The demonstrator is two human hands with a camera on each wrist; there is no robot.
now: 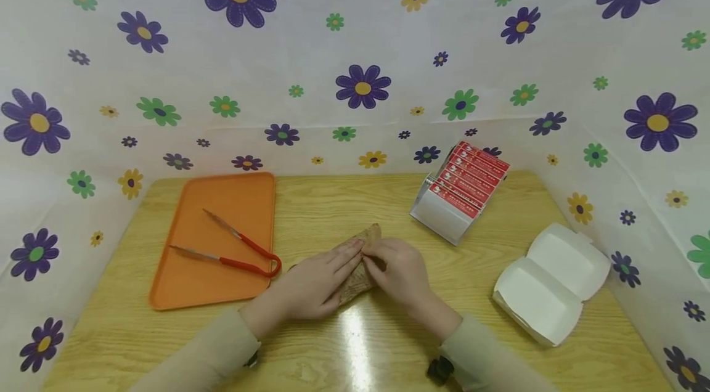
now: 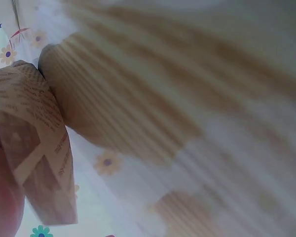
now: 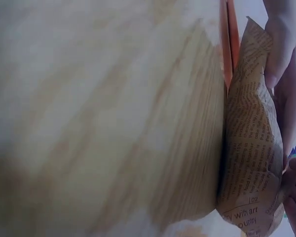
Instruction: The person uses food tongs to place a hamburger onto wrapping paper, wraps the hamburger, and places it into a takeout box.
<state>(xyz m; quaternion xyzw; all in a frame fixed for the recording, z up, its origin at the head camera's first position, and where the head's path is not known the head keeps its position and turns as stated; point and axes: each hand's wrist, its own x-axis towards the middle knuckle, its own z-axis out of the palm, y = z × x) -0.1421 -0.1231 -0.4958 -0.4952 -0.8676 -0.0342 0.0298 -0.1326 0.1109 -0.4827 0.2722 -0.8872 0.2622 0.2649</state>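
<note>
A long parcel wrapped in brown printed paper (image 1: 357, 284) lies aslant on the wooden table between both hands. My left hand (image 1: 313, 281) rests flat on it with fingers extended toward its far end. Close by, my right hand (image 1: 402, 272) has its fingers curled and pinches the paper near the left fingertips. In the right wrist view the newsprint-style wrap (image 3: 251, 148) bulges at the middle and narrows to a pointed end. Folded paper (image 2: 47, 128) also shows in the left wrist view. What the paper encloses is hidden.
An orange tray (image 1: 244, 195) at left carries red-handled tongs (image 1: 244, 264). At the back right, a metal holder (image 1: 444, 210) bears red printed cards or packets (image 1: 471, 173). An open white clamshell box (image 1: 538, 299) sits at right. Flower-patterned sheeting (image 1: 310, 53) encloses the table.
</note>
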